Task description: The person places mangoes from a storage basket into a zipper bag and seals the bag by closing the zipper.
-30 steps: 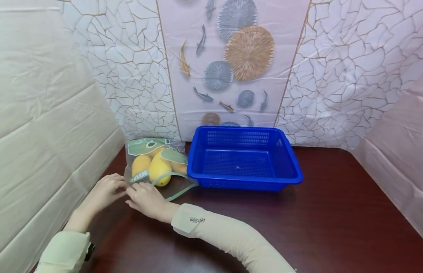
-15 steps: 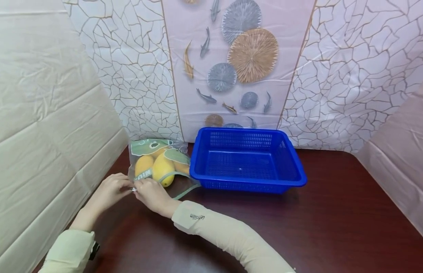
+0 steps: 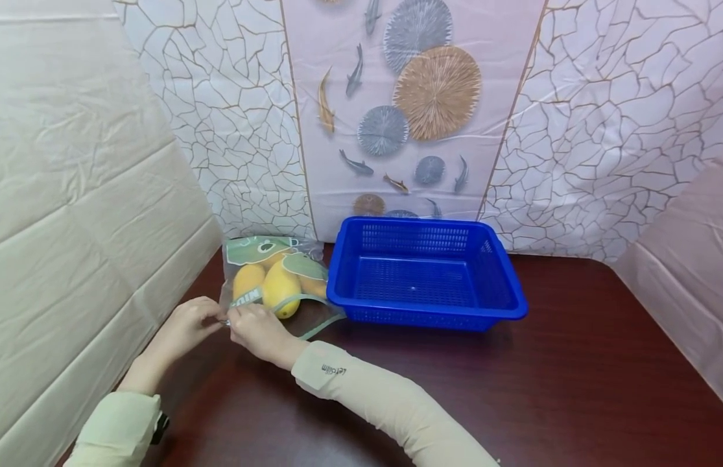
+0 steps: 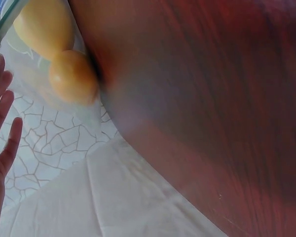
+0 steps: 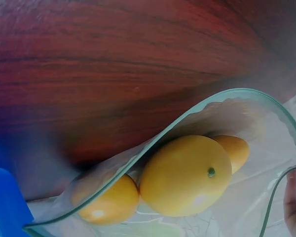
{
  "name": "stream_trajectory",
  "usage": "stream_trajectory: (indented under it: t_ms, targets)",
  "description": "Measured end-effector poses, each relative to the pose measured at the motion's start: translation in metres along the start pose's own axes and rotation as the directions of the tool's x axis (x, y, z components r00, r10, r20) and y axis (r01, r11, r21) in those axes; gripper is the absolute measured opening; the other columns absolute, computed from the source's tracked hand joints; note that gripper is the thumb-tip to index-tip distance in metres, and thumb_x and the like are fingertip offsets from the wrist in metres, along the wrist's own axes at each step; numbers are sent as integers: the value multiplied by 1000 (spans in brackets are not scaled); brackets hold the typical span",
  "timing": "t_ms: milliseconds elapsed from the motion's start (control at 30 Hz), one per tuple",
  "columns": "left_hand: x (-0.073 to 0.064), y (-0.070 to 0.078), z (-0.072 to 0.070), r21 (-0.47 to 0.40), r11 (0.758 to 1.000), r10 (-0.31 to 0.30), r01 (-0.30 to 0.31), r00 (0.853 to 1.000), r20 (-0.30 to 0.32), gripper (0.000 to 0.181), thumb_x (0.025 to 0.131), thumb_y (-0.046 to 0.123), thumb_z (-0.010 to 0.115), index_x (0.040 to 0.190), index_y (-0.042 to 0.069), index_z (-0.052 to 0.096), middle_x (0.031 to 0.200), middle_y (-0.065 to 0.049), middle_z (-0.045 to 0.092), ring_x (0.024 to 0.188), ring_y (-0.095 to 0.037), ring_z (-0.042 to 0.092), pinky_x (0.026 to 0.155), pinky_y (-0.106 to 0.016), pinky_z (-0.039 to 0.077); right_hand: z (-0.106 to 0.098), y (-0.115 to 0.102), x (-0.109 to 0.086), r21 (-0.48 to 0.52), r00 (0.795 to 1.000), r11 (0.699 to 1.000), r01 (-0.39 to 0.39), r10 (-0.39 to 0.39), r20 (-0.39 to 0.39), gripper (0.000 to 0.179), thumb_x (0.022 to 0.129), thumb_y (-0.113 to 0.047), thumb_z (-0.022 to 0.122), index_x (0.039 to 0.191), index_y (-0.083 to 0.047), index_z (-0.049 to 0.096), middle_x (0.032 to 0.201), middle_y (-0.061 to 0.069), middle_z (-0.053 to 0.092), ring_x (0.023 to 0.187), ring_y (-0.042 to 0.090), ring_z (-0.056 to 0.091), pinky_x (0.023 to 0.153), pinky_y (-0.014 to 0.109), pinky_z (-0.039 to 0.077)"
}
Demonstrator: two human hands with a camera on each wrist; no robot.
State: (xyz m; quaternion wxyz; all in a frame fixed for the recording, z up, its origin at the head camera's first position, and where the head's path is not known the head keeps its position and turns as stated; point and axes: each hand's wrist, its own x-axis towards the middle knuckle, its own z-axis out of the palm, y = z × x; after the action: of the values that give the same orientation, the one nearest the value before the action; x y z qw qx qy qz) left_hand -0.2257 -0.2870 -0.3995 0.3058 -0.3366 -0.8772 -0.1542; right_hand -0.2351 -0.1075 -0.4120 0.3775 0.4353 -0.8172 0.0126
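A clear plastic zip bag [image 3: 314, 319] with green printed patches lies at the back left, holding several yellow-orange fruits that look like mangoes [image 3: 281, 288]. Its green-edged mouth gapes toward me in the right wrist view, where one mango [image 5: 187, 175] shows a green stem end. My left hand [image 3: 189, 325] pinches the bag's near left corner, where a small pale piece shows between the hands. Its other fingers [image 4: 1, 118] spread loosely in the left wrist view. Close beside it, my right hand [image 3: 262, 332] grips the bag's mouth edge; its fingertips are partly hidden.
A blue plastic basket [image 3: 425, 313] with perforated walls stands right of the bag, against its side. The dark red wooden table [image 3: 571, 363] extends to the right. Pale cloth walls [image 3: 104, 194] rise at the left, back and right.
Both hands have stayed at the bag's left corner, shifting slightly; the pale piece between them came into view. The whole scene has slid a little to the right in the head view.
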Motion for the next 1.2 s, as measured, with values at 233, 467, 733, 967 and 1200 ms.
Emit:
stream_trajectory:
  t_ms: [233,467,733,967,1200]
  targets:
    - [-3,-2,-1,-12,1000,-23,24,999,41,28,53,-6,82,66,14,67,67,5,66,64,-12,60,62,-24,46,5,-2,-2,-121,995,990,79,-87,-58,8,82,-27,63,79,-20,61,76,-11,62,70,3,58,65,16,47]
    - [-9,-6,-1,0,1000,-29,29,999,39,25,52,-4,82,65,12,69,63,6,67,62,-17,60,67,-36,48,6,0,-4,-161,989,980,115,-128,-72,8,86,-25,59,79,-21,61,76,-11,63,69,3,58,63,17,47]
    - [-13,-11,3,-17,998,-62,63,996,58,29,54,-10,77,66,14,67,63,7,65,61,-15,59,61,-33,47,6,9,-13,-147,989,980,130,-138,-43,9,88,-20,56,80,-19,61,78,-10,64,72,4,59,68,18,47]
    - [-16,-15,-2,-4,995,-100,101,989,112,32,53,-10,74,64,17,63,62,10,62,60,-13,55,57,-30,44,6,10,-16,-201,983,967,156,-171,-62,14,89,-13,53,81,-20,61,79,-10,64,73,4,59,68,18,48]
    - [-22,-22,-7,7,994,-113,113,984,135,31,54,-9,71,60,18,58,66,6,68,61,-12,57,56,-29,42,7,12,-23,-228,983,958,171,-182,-28,15,88,-11,52,82,-21,62,78,-10,63,74,5,59,67,18,46]
